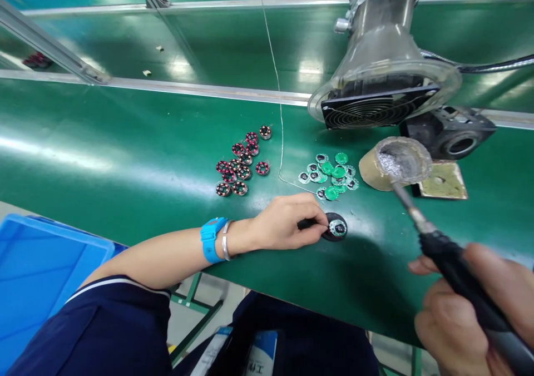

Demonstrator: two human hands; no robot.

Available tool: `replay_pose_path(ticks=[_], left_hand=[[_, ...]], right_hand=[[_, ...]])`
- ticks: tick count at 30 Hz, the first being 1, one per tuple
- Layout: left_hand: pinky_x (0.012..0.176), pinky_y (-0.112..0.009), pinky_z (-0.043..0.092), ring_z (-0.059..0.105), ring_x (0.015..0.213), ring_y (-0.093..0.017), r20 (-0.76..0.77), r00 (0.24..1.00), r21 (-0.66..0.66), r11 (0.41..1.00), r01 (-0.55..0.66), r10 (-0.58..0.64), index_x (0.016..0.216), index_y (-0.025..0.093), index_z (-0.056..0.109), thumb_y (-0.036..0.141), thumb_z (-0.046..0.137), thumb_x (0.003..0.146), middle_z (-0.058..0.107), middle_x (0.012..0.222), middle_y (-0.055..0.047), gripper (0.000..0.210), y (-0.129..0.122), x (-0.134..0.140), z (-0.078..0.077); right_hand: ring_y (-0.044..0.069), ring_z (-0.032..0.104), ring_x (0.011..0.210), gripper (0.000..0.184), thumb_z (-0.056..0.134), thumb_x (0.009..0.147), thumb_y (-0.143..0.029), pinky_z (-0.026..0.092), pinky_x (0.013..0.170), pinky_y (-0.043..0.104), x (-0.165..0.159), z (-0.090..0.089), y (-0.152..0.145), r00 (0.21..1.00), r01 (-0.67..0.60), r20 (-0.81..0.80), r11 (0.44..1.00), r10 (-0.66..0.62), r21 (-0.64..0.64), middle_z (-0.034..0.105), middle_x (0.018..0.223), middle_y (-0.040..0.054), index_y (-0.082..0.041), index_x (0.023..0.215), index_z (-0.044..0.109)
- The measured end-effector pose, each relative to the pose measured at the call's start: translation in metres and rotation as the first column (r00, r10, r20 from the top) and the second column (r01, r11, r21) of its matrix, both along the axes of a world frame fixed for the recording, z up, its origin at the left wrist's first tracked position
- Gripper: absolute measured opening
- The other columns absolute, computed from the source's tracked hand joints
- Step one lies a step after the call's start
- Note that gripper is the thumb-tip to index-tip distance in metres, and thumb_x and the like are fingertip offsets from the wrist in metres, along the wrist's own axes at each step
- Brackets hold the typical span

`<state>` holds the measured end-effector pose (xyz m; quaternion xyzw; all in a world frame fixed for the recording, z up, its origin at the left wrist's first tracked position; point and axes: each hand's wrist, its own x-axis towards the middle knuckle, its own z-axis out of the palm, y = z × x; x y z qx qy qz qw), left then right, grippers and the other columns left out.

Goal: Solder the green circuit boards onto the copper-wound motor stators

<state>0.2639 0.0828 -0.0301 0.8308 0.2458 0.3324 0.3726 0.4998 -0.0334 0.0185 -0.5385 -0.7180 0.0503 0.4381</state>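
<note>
My left hand (290,221) is closed in a pinch at the left edge of a small round circuit board (337,228). That board lies on a black round base (334,238) near the front of the table; the exact contact behind my fingertips is hidden. In my right hand (463,315) is a soldering iron (453,267) with a black handle, pointing up and left. Its metal end reaches the front rim of a tan cup (373,169) with a crusted, silvery inside. A thin solder wire (281,142) hangs from above and bends right toward a group of green round boards (334,176).
Several copper-wound motor coils (240,164) lie left of the boards. A fume hood with a fan (379,109) hangs over the back right. Behind the cup are a dark iron stand (454,134) and a sponge (444,181). A blue bin (50,287) stands at left.
</note>
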Motion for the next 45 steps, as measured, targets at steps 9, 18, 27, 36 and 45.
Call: replay_pose_path(ticks=[9, 18, 27, 36, 45], left_hand=[[0.069, -0.022, 0.052, 0.063, 0.075, -0.011, -0.019, 1.000, 0.057, 0.998, -0.022, 0.023, 0.084, 0.017, 0.067, 0.017, 0.058, 0.087, 0.070, 0.082, -0.003, 0.009, 0.000, 0.002, 0.000], [0.069, -0.022, 0.052, 0.063, 0.074, -0.011, -0.075, 0.996, 0.050, 0.998, -0.032, 0.036, 0.084, 0.017, 0.067, 0.019, 0.056, 0.088, 0.069, 0.084, -0.003, 0.012, -0.002, 0.002, 0.000], [0.067, -0.021, 0.052, 0.062, 0.072, -0.011, -0.032, 0.998, 0.103, 0.994, -0.044, 0.048, 0.084, 0.016, 0.067, 0.018, 0.058, 0.088, 0.069, 0.082, -0.003, 0.010, -0.001, 0.003, -0.002], [0.066, -0.020, 0.051, 0.062, 0.071, -0.010, -0.036, 0.997, 0.144, 0.988, -0.063, 0.069, 0.084, 0.016, 0.067, 0.016, 0.059, 0.087, 0.069, 0.081, -0.003, 0.009, -0.002, 0.003, -0.001], [0.064, -0.019, 0.049, 0.062, 0.070, -0.010, -0.062, 0.993, 0.210, 0.974, -0.082, 0.096, 0.083, 0.016, 0.067, 0.015, 0.059, 0.086, 0.069, 0.080, -0.001, 0.009, -0.003, 0.004, 0.000]], right_hand=[[0.019, 0.066, 0.076, 0.021, 0.063, 0.085, -0.017, 0.054, 0.066, 0.035, -0.018, 0.009, -0.012, 0.998, 0.034, -0.049, 0.992, -0.040, -0.120, 0.067, 0.084, 0.0029, -0.026, 0.103, 0.067], [0.016, 0.066, 0.068, 0.022, 0.065, 0.083, -0.014, 0.057, 0.067, 0.032, -0.023, 0.002, -0.007, 0.999, 0.002, -0.044, 0.996, -0.006, -0.088, 0.068, 0.080, -0.0001, -0.025, 0.103, 0.067], [0.017, 0.067, 0.071, 0.025, 0.067, 0.083, -0.014, 0.058, 0.068, 0.033, -0.025, 0.006, -0.011, 0.998, 0.033, -0.043, 0.986, -0.041, -0.163, 0.069, 0.083, 0.0009, -0.026, 0.105, 0.068], [0.016, 0.066, 0.071, 0.025, 0.067, 0.083, -0.012, 0.057, 0.068, 0.033, -0.026, 0.005, -0.009, 0.997, 0.037, -0.067, 0.988, -0.048, -0.152, 0.068, 0.083, 0.0008, -0.026, 0.103, 0.068], [0.015, 0.067, 0.076, 0.025, 0.065, 0.084, -0.014, 0.055, 0.069, 0.029, -0.013, 0.000, -0.010, 0.999, -0.046, 0.019, 0.990, 0.049, -0.137, 0.068, 0.086, 0.0008, -0.022, 0.107, 0.066]])
